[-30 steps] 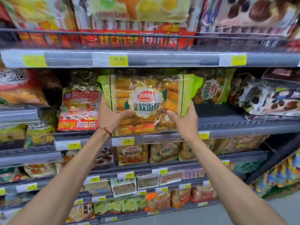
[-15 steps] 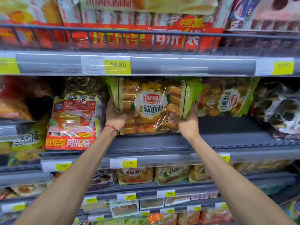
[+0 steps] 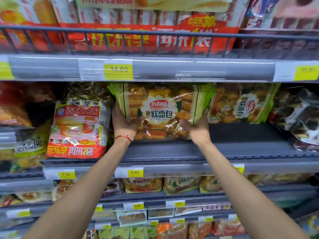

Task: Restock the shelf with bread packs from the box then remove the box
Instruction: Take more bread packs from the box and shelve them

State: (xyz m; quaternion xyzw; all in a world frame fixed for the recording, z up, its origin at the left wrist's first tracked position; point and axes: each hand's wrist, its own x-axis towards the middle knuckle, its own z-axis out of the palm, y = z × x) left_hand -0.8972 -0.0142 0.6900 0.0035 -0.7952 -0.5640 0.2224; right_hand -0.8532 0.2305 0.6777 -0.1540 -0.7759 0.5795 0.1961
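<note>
A green-edged clear bread pack (image 3: 160, 109) stands upright on the grey middle shelf (image 3: 241, 144), its bottom edge on the shelf deck. My left hand (image 3: 123, 123), with a red string at the wrist, grips its lower left corner. My right hand (image 3: 196, 126) grips its lower right corner. A second identical bread pack (image 3: 241, 104) stands just to the right at the back of the same shelf. The box is out of view.
A red and yellow cake pack (image 3: 77, 130) stands left of the held pack. Dark chocolate-cake packs (image 3: 300, 114) lie at the far right. The upper shelf rail (image 3: 155, 69) with price tags hangs just above. The lower shelves (image 3: 155, 187) hold more bread packs.
Both hands have carried the bread pack forward and deeper onto the middle shelf. The camera has moved closer to the shelf.
</note>
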